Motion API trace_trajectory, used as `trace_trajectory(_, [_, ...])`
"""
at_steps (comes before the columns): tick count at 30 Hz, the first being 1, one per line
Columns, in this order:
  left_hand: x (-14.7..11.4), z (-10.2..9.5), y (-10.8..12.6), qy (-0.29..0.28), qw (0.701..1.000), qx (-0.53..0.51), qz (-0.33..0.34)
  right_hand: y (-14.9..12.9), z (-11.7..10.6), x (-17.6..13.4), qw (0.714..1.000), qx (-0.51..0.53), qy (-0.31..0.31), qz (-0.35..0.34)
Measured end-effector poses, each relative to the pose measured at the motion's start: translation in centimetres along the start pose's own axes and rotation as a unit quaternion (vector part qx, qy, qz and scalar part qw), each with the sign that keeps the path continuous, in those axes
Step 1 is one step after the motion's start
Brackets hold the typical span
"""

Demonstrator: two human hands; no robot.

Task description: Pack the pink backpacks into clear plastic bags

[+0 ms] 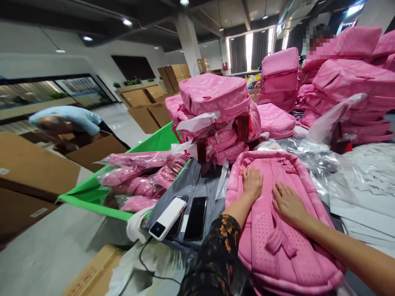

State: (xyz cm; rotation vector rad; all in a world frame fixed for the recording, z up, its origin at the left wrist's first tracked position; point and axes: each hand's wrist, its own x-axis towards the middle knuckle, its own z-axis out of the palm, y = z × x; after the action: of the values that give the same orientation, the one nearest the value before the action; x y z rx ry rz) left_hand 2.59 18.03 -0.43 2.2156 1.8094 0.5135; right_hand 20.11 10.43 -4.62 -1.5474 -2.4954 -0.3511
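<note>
A pink backpack (pixel 262 250) lies on the table right in front of me, its back panel and shoulder straps facing up. My left hand (pixel 253 183) rests flat on the upper left of the panel, over a strap, fingers stretched out. Lower and to the right, my right hand (pixel 288 203) presses on the other strap with its fingers extended. Neither hand grips anything. Beyond the backpack's top edge is clear plastic wrapping (pixel 308 152). A stack of pink backpacks (pixel 212 94) with tags stands behind and to the left.
Left of the backpack lie a white power bank (pixel 168 218) and a black phone (pixel 196 218). A green-rimmed bin (pixel 92 207) holds bagged pink items. More pink backpacks (pixel 354 82) pile up at right, near white sheets (pixel 364 205). A person (pixel 70 121) bends over cardboard boxes (pixel 33 164).
</note>
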Motion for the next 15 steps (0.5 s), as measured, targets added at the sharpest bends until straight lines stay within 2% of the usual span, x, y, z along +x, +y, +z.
trace_trajectory(2, [-0.9, -1.4, 0.8, -0.034, 0.999, -0.01, 0.034, -0.7, 0.7, 0.1, 1.0, -0.005, 0.013, 0.01])
trace_trajectory(4, [-3.0, -2.3, 1.7, -0.088, 0.992, -0.023, 0.085, -0.7, 1.5, 0.4, 0.999, 0.022, 0.042, 0.008])
trace_trajectory(6, [-6.1, -2.2, 2.6, -0.124, 0.98, -0.032, 0.152, -0.3, 2.1, 0.5, 0.994, 0.072, 0.08, 0.011])
trace_trajectory(7, [-7.7, -1.7, 2.9, -0.122, 0.974, -0.033, 0.19, -0.1, 2.4, 0.5, 0.991, 0.097, 0.096, 0.016])
trace_trajectory(9, [-10.4, -0.2, 3.3, -0.083, 0.962, -0.038, 0.257, 0.5, 2.8, 0.6, 0.984, 0.131, 0.116, 0.036])
trace_trajectory(11, [-11.9, 1.7, 3.1, -0.033, 0.952, -0.054, 0.301, 1.1, 2.7, 1.1, 0.978, 0.15, 0.131, 0.06])
trace_trajectory(13, [-12.3, 3.5, 2.7, 0.004, 0.95, -0.067, 0.306, 1.4, 1.8, 1.4, 0.968, 0.175, 0.155, 0.086])
trace_trajectory(15, [-11.9, 4.7, 2.4, 0.03, 0.958, -0.047, 0.281, 1.1, -0.3, 0.9, 0.957, 0.199, 0.184, 0.102])
